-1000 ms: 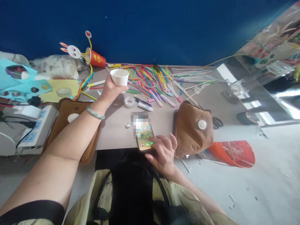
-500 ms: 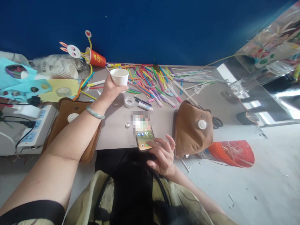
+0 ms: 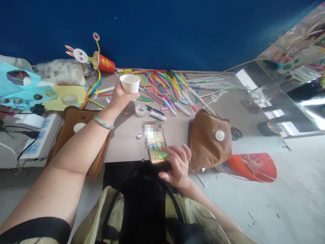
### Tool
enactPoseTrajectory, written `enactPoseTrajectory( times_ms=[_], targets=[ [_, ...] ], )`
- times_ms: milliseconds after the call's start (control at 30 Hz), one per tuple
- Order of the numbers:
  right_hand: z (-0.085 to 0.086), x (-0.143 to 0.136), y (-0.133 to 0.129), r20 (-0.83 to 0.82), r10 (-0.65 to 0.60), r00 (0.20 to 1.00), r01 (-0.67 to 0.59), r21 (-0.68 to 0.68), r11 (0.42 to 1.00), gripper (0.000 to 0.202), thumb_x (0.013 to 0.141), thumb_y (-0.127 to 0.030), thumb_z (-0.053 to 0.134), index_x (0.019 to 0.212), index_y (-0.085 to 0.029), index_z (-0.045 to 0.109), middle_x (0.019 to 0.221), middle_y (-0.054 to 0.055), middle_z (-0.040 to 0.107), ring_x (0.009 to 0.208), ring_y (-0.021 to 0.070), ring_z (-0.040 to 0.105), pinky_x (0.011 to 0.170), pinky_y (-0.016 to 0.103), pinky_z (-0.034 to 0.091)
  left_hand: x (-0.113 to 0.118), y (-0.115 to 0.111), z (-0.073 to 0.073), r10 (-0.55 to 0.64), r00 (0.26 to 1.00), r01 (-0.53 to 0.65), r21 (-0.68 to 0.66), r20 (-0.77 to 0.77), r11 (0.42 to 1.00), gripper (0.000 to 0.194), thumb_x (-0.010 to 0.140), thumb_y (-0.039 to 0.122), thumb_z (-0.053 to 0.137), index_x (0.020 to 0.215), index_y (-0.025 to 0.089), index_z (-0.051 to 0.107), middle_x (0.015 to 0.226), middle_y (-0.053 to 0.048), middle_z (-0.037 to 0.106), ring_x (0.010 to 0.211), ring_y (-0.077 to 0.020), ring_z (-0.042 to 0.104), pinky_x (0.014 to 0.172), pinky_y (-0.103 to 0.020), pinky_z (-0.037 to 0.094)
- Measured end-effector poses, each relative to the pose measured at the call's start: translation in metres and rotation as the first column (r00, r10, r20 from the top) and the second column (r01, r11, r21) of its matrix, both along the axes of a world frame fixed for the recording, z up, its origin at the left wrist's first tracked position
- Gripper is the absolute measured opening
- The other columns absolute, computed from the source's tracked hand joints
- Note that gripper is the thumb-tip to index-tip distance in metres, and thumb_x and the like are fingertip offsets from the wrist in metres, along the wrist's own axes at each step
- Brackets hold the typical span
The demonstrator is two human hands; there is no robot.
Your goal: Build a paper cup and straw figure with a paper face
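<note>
My left hand (image 3: 121, 97) is closed around a white paper cup (image 3: 131, 86), held upright with its open top showing, above the far part of the table. A smartphone (image 3: 156, 151) lies near the table's front edge, its screen lit with app icons and its upper part blurred out. Over its lower right corner is my right hand (image 3: 177, 165), fingers apart, with a fingertip at the screen. A roll of clear tape (image 3: 140, 110), dark pens and a capped marker (image 3: 157, 116) lie between the cup and the phone.
Many coloured markers and pipe cleaners (image 3: 165, 91) spread along the blue wall. A red cup (image 3: 106, 63) with a rabbit face leans at the back left. Brown bags (image 3: 210, 142) flank the work spot, with a power strip (image 3: 42, 139) at left and an orange bucket (image 3: 254, 166) at right.
My right index finger has shifted slightly up and right over the phone, uncovering more icons. My left hand keeps the cup in the same place.
</note>
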State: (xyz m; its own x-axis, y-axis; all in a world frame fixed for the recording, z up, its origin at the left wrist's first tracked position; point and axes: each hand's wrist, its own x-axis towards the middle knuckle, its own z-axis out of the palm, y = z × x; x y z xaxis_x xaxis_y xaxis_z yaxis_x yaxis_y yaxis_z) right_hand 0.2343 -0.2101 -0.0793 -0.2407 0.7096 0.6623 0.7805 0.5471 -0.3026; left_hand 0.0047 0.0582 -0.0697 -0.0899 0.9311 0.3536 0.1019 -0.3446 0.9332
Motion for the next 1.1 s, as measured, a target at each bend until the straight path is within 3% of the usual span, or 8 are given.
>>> enactPoseTrajectory(
  times_ms=[167, 333, 500, 767, 867, 967, 1100],
  targets=[
    [0.005, 0.004, -0.005, -0.042, 0.068, 0.997, -0.064, 0.078, 0.995, 0.043, 0.101, -0.058, 0.033, 0.083, -0.024, 0.054, 0.087, 0.002, 0.074, 0.091, 0.0222, 0.067, 0.109, 0.052, 0.034, 0.001, -0.002, 0.003, 0.011, 1.000, -0.011, -0.016, -0.008, 1.000, 0.074, 0.047, 0.015, 0.086, 0.114, 0.020, 0.056, 0.109, -0.007, 0.065, 0.103, -0.0270, 0.064, 0.089, -0.042, 0.056],
    [0.007, 0.006, -0.008, -0.035, 0.105, 0.994, -0.101, 0.100, 0.990, 0.029, 0.097, -0.046, 0.052, 0.079, -0.024, 0.050, 0.075, -0.002, 0.068, 0.080, 0.0180, 0.065, 0.104, 0.047, 0.038, 0.002, -0.006, 0.007, 0.022, 0.999, -0.023, -0.038, -0.028, 0.999, 0.073, 0.048, 0.015, 0.086, 0.114, 0.020, 0.055, 0.110, -0.008, 0.065, 0.104, -0.0274, 0.063, 0.090, -0.042, 0.056],
    [0.006, 0.006, -0.012, 0.015, 0.056, 0.998, -0.057, 0.098, 0.994, 0.034, 0.084, -0.039, 0.075, 0.077, -0.024, 0.045, 0.068, -0.006, 0.064, 0.072, 0.0146, 0.064, 0.099, 0.043, 0.042, 0.004, -0.007, 0.008, 0.034, 0.999, -0.036, -0.046, -0.033, 0.998, 0.071, 0.050, 0.015, 0.085, 0.113, 0.021, 0.054, 0.110, -0.007, 0.066, 0.105, -0.0271, 0.063, 0.091, -0.041, 0.056],
    [0.007, 0.009, -0.019, 0.027, 0.063, 0.998, -0.065, 0.102, 0.993, 0.034, 0.079, -0.034, 0.079, 0.076, -0.026, 0.046, 0.067, -0.008, 0.064, 0.068, 0.0141, 0.064, 0.093, 0.040, 0.045, 0.000, -0.005, 0.005, 0.023, 0.997, -0.024, -0.015, -0.077, 1.000, 0.074, 0.048, 0.019, 0.086, 0.115, 0.019, 0.055, 0.112, -0.009, 0.067, 0.106, -0.0285, 0.063, 0.093, -0.045, 0.054],
    [0.023, 0.018, -0.007, 0.051, 0.080, 0.995, -0.087, 0.157, 0.984, 0.029, 0.080, -0.032, 0.076, 0.079, -0.027, 0.048, 0.070, -0.007, 0.066, 0.069, 0.0159, 0.064, 0.091, 0.041, 0.045, -0.001, -0.006, 0.004, 0.033, 0.989, -0.030, 0.024, -0.143, 0.999, 0.077, 0.047, 0.019, 0.088, 0.116, 0.018, 0.054, 0.117, -0.010, 0.066, 0.110, -0.0297, 0.063, 0.099, -0.046, 0.052],
    [0.047, 0.029, 0.022, 0.144, 0.099, 0.985, -0.129, 0.212, 0.969, 0.027, 0.081, -0.030, 0.075, 0.084, -0.027, 0.049, 0.071, -0.004, 0.067, 0.072, 0.0174, 0.063, 0.092, 0.041, 0.044, 0.000, -0.011, 0.008, 0.012, 0.974, 0.014, 0.115, -0.225, 0.993, 0.083, 0.047, 0.021, 0.089, 0.121, 0.019, 0.051, 0.122, -0.012, 0.065, 0.117, -0.0304, 0.061, 0.106, -0.046, 0.048],
    [0.077, 0.035, 0.079, 0.234, 0.064, 0.970, -0.077, 0.049, 0.996, 0.015, 0.088, -0.036, 0.067, 0.095, -0.026, 0.059, 0.079, -0.001, 0.067, 0.082, 0.0200, 0.064, 0.097, 0.042, 0.042, 0.003, -0.024, 0.019, -0.093, 0.932, 0.180, 0.227, -0.349, 0.957, 0.073, 0.056, 0.029, 0.088, 0.119, 0.021, 0.051, 0.117, -0.009, 0.066, 0.115, -0.0288, 0.063, 0.103, -0.044, 0.049]
  ],
)
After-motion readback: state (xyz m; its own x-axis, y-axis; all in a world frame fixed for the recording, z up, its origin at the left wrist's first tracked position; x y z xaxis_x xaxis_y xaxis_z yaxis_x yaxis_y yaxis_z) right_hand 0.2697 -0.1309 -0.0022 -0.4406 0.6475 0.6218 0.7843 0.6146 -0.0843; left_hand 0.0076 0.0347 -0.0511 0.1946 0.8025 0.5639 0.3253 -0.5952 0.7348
